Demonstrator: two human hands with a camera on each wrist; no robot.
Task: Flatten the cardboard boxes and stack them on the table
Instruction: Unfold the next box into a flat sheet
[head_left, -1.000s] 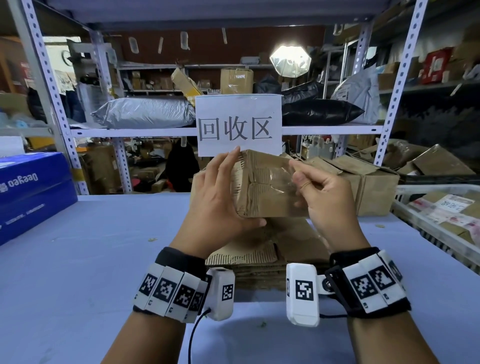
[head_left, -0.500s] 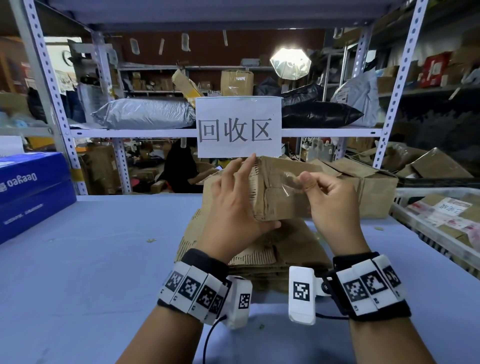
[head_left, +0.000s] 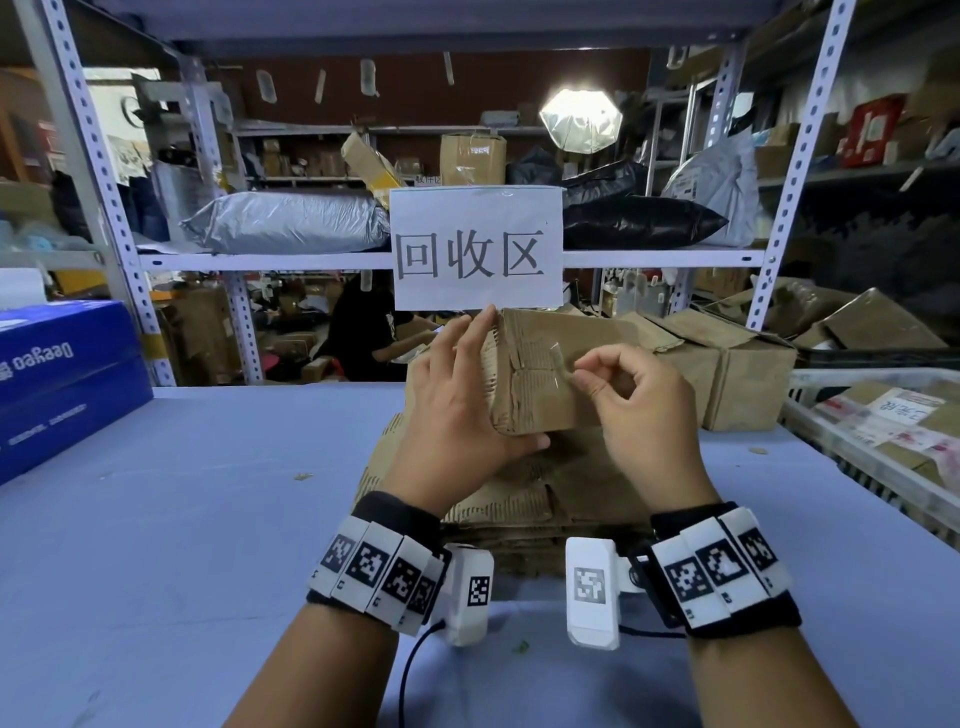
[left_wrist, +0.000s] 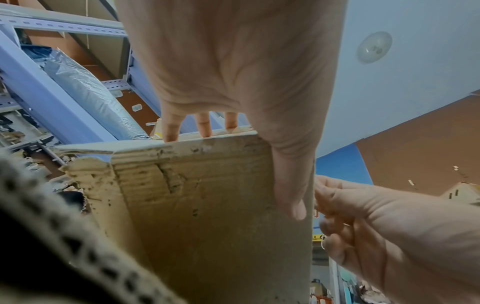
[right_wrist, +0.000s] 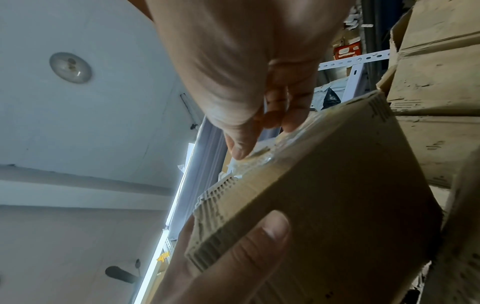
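Note:
A small worn cardboard box is held up above a stack of flattened cardboard on the blue table. My left hand grips the box's left end, thumb under its bottom edge and fingers up its side. My right hand pinches the lifted end of a clear tape strip on the near face. The left wrist view has the box below the left hand, with the right hand beside it. In the right wrist view the right hand nips the tape at the box edge.
More unflattened cardboard boxes stand behind on the right. A white crate of parcels sits at the right edge. Blue cartons lie at the left. A shelf with a paper sign rises at the table's back.
My right fingers have gone from lying on the box face to curling into a pinch on the tape end, which now stands off the cardboard. The box and left hand shifted slightly right.

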